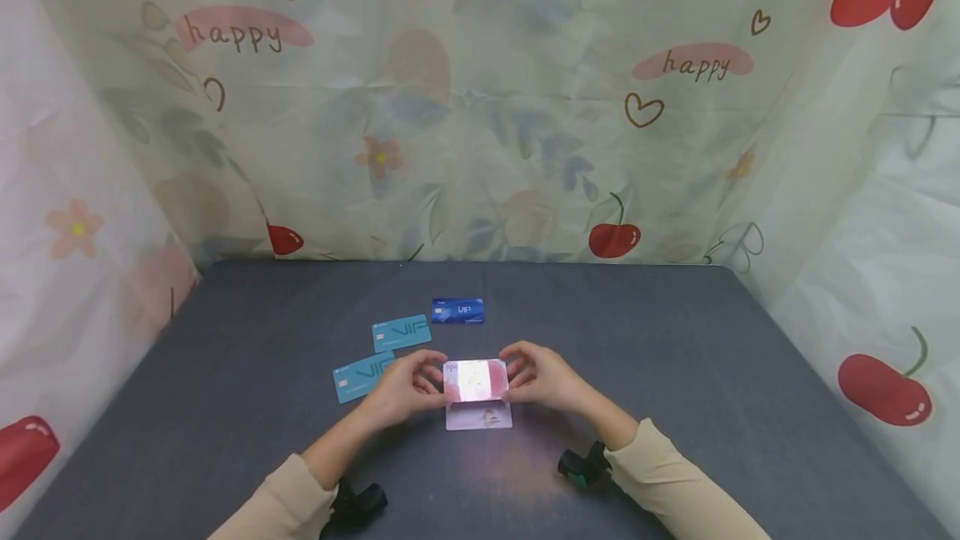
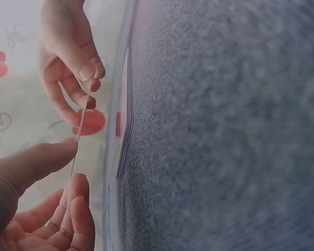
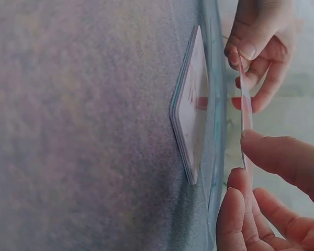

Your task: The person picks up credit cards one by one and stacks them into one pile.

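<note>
Both hands hold one pink card [image 1: 474, 380] by its two short ends, its face bright with glare. My left hand [image 1: 405, 387] pinches the left end between thumb and fingertips, and my right hand [image 1: 547, 378] pinches the right end likewise. In the wrist views the card is raised above the table, seen nearly edge-on. Beneath it a small stack of pale pink cards [image 3: 192, 104] lies on the table; in the head view the held card overlaps its far part. A light blue VIP card [image 1: 358, 378] lies beside the left hand, which partly covers it.
Farther back lie a second light blue VIP card [image 1: 401, 332] and a dark blue VIP card [image 1: 457, 311]. The dark grey table [image 1: 637, 332] meets a cherry-patterned curtain [image 1: 510, 148] behind. Black devices [image 1: 585, 465] are on both wrists.
</note>
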`<state>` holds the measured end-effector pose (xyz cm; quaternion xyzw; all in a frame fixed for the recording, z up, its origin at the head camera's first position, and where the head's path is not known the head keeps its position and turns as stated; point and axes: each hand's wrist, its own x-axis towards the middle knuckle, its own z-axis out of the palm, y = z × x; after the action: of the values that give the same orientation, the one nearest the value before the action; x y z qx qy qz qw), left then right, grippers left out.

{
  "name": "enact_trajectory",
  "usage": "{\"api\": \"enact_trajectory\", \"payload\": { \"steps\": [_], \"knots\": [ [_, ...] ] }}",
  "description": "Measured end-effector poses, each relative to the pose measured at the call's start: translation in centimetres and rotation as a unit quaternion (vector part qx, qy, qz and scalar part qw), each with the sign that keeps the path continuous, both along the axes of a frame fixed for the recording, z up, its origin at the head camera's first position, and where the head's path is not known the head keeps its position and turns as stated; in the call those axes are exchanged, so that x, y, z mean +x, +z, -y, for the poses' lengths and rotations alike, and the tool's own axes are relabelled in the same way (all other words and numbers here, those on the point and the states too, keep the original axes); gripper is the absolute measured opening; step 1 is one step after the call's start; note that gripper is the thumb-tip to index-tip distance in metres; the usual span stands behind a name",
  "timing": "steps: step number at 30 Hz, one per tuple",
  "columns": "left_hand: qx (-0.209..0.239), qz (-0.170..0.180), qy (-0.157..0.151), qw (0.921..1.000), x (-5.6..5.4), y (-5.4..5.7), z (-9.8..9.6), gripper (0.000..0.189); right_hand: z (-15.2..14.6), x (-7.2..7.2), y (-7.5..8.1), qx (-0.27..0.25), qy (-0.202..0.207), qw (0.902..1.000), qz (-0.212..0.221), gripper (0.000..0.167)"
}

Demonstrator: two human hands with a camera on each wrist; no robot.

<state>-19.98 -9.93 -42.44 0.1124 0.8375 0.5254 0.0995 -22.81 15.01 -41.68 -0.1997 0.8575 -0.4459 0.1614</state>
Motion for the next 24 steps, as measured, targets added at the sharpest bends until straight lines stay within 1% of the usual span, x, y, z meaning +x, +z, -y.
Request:
{"api": "enact_trajectory", "payload": {
  "steps": [8,17,24],
  "knots": [
    [-0.013,-0.007,-0.012,0.9998,0.16,-0.13,0.03,0.052,-0.11,0.21,-0.36,0.001,0.005,0.9999,0.009,0.053],
    [-0.021,-0.008,-0.027,0.9994,0.41,-0.11,0.01,0.052,-0.20,0.66,-0.22,0.003,0.012,0.9998,0.013,0.052],
    [-0.032,-0.009,-0.031,0.9990,0.49,-0.23,-0.24,0.052,-0.35,0.92,-0.32,-0.002,0.020,0.9997,0.011,0.053]
  ]
}}
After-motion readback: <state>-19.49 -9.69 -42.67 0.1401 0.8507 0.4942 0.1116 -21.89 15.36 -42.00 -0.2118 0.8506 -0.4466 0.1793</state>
